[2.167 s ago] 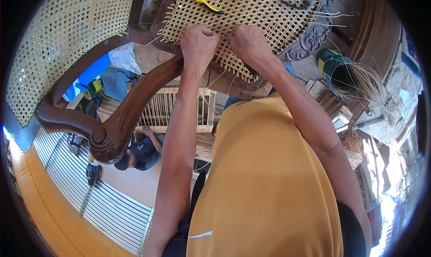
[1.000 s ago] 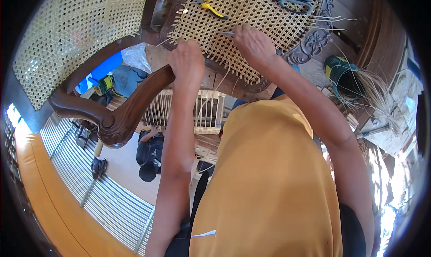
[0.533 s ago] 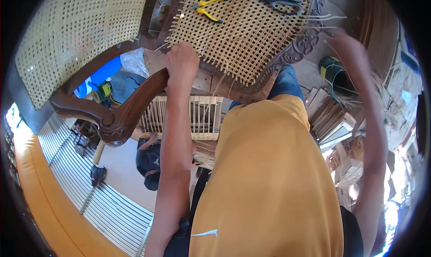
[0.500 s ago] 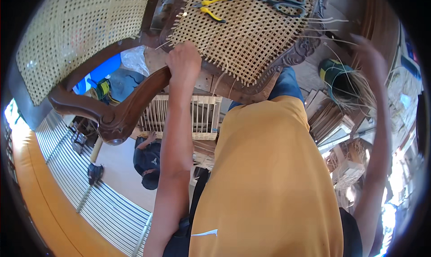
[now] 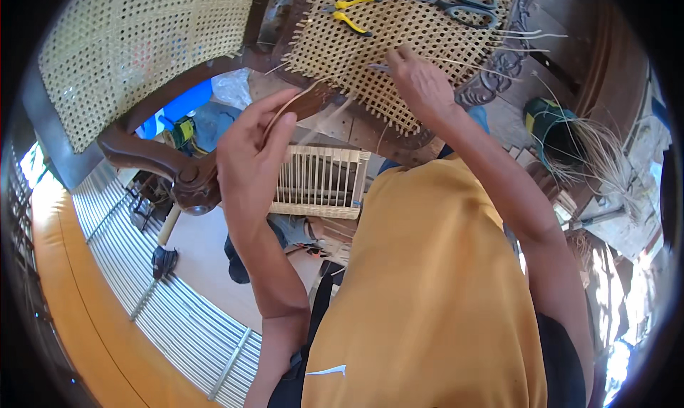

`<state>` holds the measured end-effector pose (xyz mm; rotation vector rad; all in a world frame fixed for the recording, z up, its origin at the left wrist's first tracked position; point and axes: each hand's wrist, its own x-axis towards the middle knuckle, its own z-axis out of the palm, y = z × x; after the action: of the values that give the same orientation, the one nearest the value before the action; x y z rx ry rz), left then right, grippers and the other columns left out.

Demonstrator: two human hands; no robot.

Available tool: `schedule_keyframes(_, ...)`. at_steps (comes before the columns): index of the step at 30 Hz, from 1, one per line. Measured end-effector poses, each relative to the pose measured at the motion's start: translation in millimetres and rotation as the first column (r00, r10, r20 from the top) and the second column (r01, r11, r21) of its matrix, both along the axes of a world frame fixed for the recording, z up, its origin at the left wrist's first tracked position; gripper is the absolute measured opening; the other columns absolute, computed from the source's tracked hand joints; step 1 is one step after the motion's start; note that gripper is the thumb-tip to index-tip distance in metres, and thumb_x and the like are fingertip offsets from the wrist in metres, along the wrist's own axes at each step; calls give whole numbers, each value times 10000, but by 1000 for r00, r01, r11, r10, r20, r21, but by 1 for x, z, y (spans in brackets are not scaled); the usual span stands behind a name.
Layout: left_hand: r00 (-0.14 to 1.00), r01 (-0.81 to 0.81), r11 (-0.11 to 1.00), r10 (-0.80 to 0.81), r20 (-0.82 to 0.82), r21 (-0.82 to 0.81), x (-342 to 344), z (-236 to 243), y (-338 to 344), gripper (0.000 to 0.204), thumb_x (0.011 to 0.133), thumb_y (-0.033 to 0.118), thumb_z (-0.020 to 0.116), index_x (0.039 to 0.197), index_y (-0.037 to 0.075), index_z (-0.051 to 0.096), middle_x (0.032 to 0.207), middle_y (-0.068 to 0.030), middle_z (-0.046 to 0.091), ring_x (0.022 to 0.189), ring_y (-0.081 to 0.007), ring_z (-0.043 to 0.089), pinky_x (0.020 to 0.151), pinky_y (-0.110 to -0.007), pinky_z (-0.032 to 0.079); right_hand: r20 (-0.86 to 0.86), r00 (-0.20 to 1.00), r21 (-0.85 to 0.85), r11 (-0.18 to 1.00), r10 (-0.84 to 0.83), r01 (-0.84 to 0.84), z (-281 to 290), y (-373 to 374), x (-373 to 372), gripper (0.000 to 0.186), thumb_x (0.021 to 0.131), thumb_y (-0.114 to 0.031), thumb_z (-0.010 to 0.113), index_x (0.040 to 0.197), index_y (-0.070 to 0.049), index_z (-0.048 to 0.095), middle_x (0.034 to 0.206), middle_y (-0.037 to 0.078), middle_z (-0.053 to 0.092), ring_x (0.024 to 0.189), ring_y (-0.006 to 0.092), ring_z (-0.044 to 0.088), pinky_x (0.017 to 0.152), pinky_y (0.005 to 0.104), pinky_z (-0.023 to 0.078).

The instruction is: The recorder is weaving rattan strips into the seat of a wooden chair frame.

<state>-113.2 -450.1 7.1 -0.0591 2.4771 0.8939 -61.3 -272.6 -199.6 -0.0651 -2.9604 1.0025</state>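
Observation:
My left hand (image 5: pixel 253 155) is above the carved wooden armrest (image 5: pixel 196 184), its fingers closed on a thin cane strand (image 5: pixel 306 90) that runs toward the seat. My right hand (image 5: pixel 420 87) is at the woven cane seat (image 5: pixel 392 105), fingers curled round a slim grey tool (image 5: pixel 377 67) pointing left. Yellow-handled pliers (image 5: pixel 349 21) and large dark scissors (image 5: pixel 464 13) lie on the weave above both hands. Loose strands stick out past the seat's carved frame (image 5: pixel 482 84) on the right.
A cane backrest (image 5: pixel 135 59) rises at upper left. A green container (image 5: pixel 541 123) with loose cane (image 5: pixel 605 166) stands at right. Below lie a slatted cane piece (image 5: pixel 317 180), a co-worker (image 5: pixel 242 258) on the floor, a striped metal bench (image 5: pixel 171 308) and an orange cushion (image 5: pixel 92 330).
My left hand has moved down and left from the seat edge, turning over with a strand. My right hand swung far right half a second ago and is now back over the seat.

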Motion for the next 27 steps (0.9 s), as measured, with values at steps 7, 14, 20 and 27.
schedule_keyframes(7, 903, -182, 887, 322, -286, 424, 20, 6, 6, 254, 862, -18, 616, 1116, -7, 627, 859, -29, 645, 775, -57, 583, 726, -193, 449, 258, 963, 44, 995, 75, -89, -2, 16, -8, 98, 867, -81, 510, 939, -33, 555, 752, 166, 635, 729, 351, 648, 623, 451, 509)
schedule_keyframes(14, 931, 98, 979, -154, -330, -180, -1, -112, 27, 362, 837, 9, 618, 1187, 2, 524, 860, -135, 605, 815, -259, 612, 757, -332, 477, 540, 783, 177, 952, -307, 251, 48, 211, 76, 297, 865, -149, 571, 1140, -81, 660, 997, 120, 698, 898, 218, 672, 809, 340, 502)
schedule_keyframes(20, 836, 183, 945, -294, -462, -271, -4, -163, 20, 348, 826, 74, 657, 1116, -37, 500, 1039, -250, 586, 941, -412, 587, 794, -458, 470, 513, 697, 565, 808, -501, 165, 33, 300, 107, 321, 914, -221, 554, 1206, -110, 627, 1164, 144, 641, 1021, 289, 645, 879, 403, 486)
schedule_keyframes(27, 948, 93, 918, -201, -248, -386, -19, -150, 25, 424, 739, 194, 777, 966, -55, 518, 852, -271, 634, 820, -444, 623, 707, -484, 473, 246, 959, -24, 991, 137, -135, 22, 56, 8, 334, 847, -56, 517, 1176, -82, 569, 1120, 113, 620, 901, 327, 649, 773, 415, 534)
